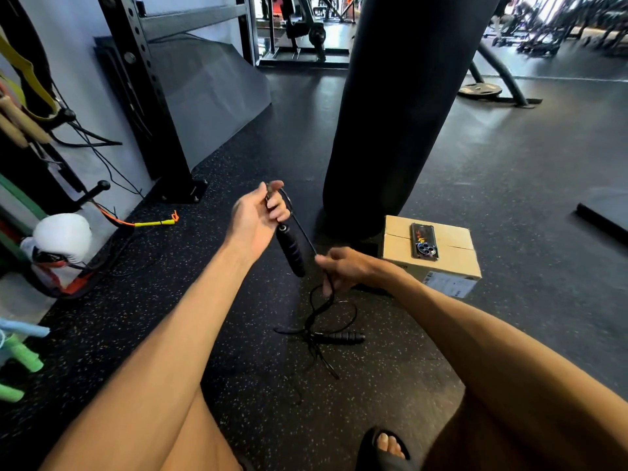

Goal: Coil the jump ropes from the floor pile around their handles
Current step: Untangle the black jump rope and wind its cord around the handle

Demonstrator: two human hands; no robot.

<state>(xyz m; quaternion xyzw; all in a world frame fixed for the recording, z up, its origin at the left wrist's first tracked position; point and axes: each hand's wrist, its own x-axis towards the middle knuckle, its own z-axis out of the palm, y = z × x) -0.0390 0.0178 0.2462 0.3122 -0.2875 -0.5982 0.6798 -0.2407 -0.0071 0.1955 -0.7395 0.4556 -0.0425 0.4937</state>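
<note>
- Bag point(401, 113): black, upright, just behind the hands. A wide winding sweep would likely slap the cord against it.
- Box point(438, 263): cardboard, on the floor just beside the right hand. Trailing cord could snag its corner.
- Left hand point(258, 215): raised, fingers curled round the top of one handle point(290, 249), which hangs downward. A loose grip may let the first loop slide off the end.
- Right hand point(343, 266): lower, fingers closed on the rope point(306, 234), which runs taut up to the held handle. Pulling too hard would probably drag the whole pile.
- Pile point(316, 321): black cord in crossed loops on the floor between the knees. Likely to knot if it is not fed out loop by loop.
- Second handle point(343, 337): lying in the pile. It may jerk and whip about.
- Phone point(424, 240): flat on the box. A flicked cord could knock it.
</note>
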